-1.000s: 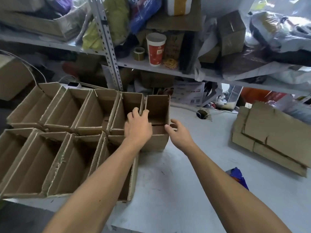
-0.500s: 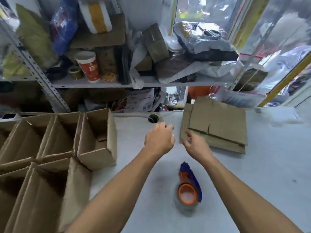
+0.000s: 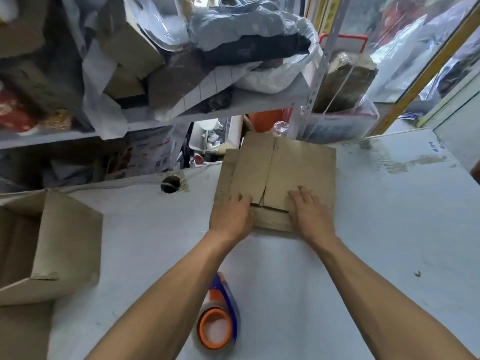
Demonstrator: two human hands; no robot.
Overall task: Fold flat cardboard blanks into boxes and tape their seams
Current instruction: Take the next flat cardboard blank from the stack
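Cardboard blanks (image 3: 283,175) lie stacked flat on the white table (image 3: 389,229), at about twelve o'clock from the person. Both hands rest on the stack's near edge: the left hand (image 3: 231,216) with fingers slightly curled over the corner, the right hand (image 3: 310,213) spread flat, neither gripping yet. Several sheets could lift together, I'd guess, since their edges overlap unevenly. At six o'clock, the tape dispenser (image 3: 218,323) sits between the forearms, where an elbow might knock it.

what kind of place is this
Probably a small shop's packing or stock room: flat cardboard blanks stacked on a white worktable, a tape dispenser, and cluttered shelves of bagged goods behind.
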